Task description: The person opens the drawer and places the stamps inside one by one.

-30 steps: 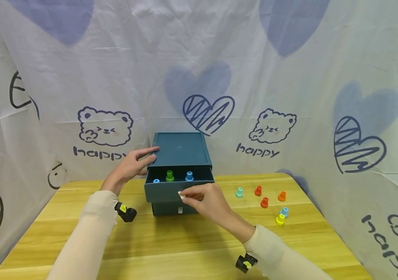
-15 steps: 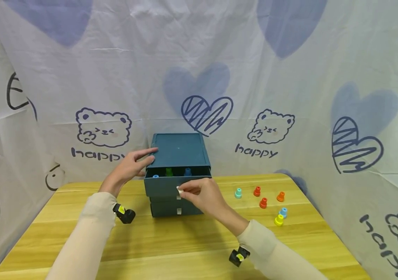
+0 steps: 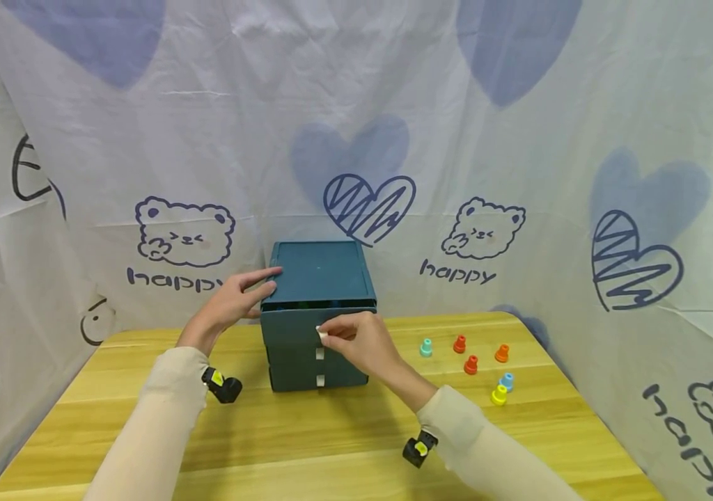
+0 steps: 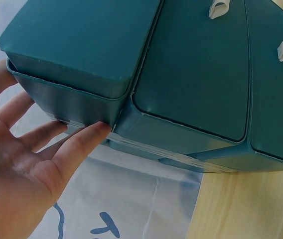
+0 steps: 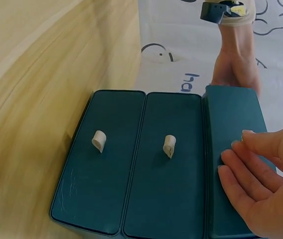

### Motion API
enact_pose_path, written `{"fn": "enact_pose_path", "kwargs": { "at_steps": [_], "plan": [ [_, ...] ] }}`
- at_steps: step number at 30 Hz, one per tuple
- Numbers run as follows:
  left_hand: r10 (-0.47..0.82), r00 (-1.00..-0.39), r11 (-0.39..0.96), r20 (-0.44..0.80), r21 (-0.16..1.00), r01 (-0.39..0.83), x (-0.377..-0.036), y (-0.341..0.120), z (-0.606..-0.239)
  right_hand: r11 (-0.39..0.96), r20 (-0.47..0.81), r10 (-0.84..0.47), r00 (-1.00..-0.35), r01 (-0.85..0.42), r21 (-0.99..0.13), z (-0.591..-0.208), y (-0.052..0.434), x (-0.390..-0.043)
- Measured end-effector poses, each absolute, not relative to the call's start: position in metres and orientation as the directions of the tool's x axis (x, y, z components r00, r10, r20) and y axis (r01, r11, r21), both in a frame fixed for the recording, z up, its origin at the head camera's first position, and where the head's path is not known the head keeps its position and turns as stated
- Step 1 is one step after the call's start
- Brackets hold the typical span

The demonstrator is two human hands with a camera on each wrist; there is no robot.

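Note:
A dark teal three-drawer box (image 3: 322, 273) stands at the back of the wooden table (image 3: 331, 431). Its top drawer (image 3: 290, 325) is pushed in almost flush, with only a thin dark slit under the lid. My right hand (image 3: 331, 332) pinches the white tab on that drawer's front. In the right wrist view the fingers (image 5: 233, 167) lie against the top drawer and hide its tab. My left hand (image 3: 250, 292) rests with straight fingers on the box's upper left corner. In the left wrist view its fingertips (image 4: 94, 132) touch the side wall.
The two lower drawers are closed, each with a white tab (image 3: 319, 353) (image 3: 319, 380). Several small coloured pegs stand on the table to the right: teal (image 3: 426, 347), red (image 3: 459, 344), orange (image 3: 502, 353), yellow (image 3: 498, 395). A printed cloth backdrop (image 3: 519, 174) encloses the table.
My right hand has pushed the top drawer in, from wide open to nearly closed. The blue and green pegs inside it are now hidden. My left hand has stayed on the box.

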State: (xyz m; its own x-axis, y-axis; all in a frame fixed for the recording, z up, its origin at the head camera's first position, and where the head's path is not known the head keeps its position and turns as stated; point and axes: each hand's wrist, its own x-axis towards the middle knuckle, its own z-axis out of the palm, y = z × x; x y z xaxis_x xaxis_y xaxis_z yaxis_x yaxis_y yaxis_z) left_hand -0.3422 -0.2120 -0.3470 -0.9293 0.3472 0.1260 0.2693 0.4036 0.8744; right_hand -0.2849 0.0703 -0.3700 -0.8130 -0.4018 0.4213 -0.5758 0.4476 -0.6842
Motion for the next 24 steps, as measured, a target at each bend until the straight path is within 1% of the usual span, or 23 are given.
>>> {"fn": "enact_pose_path", "kwargs": {
  "at_steps": [11,24],
  "plan": [
    [0.333,-0.936,0.411,0.116,0.875,0.255,-0.343,-0.211,-0.349,0.474,0.415,-0.359,-0.836,-0.547,-0.691,-0.372,0.066,-0.299],
    [0.331,-0.937,0.411,0.112,0.877,0.250,-0.342,-0.211,-0.346,0.463,0.425,-0.353,-0.833,-0.550,-0.695,-0.374,0.065,-0.304]
  ]
}}
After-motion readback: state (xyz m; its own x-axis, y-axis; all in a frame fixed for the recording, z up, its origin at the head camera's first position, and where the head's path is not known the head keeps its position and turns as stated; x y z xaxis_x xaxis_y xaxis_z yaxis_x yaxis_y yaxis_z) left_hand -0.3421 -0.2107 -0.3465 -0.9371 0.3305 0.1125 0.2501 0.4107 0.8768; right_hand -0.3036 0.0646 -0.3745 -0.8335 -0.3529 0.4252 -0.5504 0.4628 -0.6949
